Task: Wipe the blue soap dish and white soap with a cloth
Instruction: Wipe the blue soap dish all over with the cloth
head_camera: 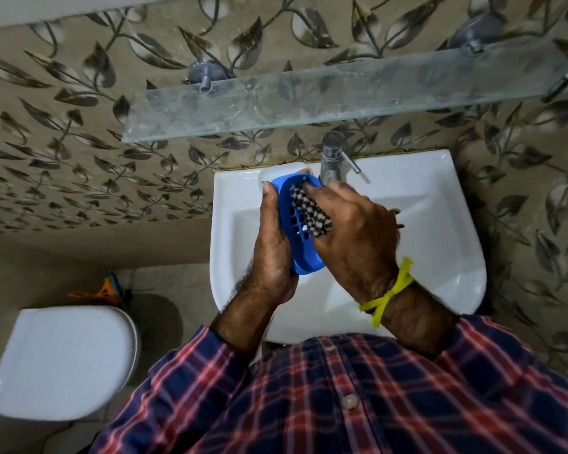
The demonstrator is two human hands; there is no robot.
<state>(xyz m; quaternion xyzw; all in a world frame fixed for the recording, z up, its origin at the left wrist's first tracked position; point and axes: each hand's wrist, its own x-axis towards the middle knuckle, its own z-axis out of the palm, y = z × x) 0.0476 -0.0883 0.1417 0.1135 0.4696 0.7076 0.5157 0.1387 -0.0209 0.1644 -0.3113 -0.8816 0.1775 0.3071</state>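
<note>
1. Blue plastic soap dish (292, 224), oval, with square drain holes in its floor: held tilted on its side above the white ceramic wash basin (440, 204), its open face turned toward the right hand
2. Left hand (273, 253): grip clamped on the blue dish, palm against the dish's back and lower rim, thumb lying along its left edge, a fingertip showing over the far rim
3. Black-and-white checked cloth (310, 208): bunched inside the dish, pressed against its floor, covering part of the drain holes
4. Right hand (354, 231): grip closed on the checked cloth, fingers curled over the wad and reaching into the dish; a yellow knotted band (391, 293) sits on this wrist
5. White soap (281, 173): a pale rounded shape on the basin's back left ledge, just behind the dish and partly hidden by it; whether it touches the dish cannot be told
6. Chrome tap (333, 158) with a side lever: upright at the centre back of the basin, just beyond the right hand's fingertips
7. Clear glass shelf (309, 103) on two metal brackets: fixed to the leaf-patterned wall above the basin
8. White toilet (66, 358), lid down: lower left, well apart from the basin
9. Red, white and navy checked shirt (341, 404): worn by the person, sleeves ending short of the wrists
</note>
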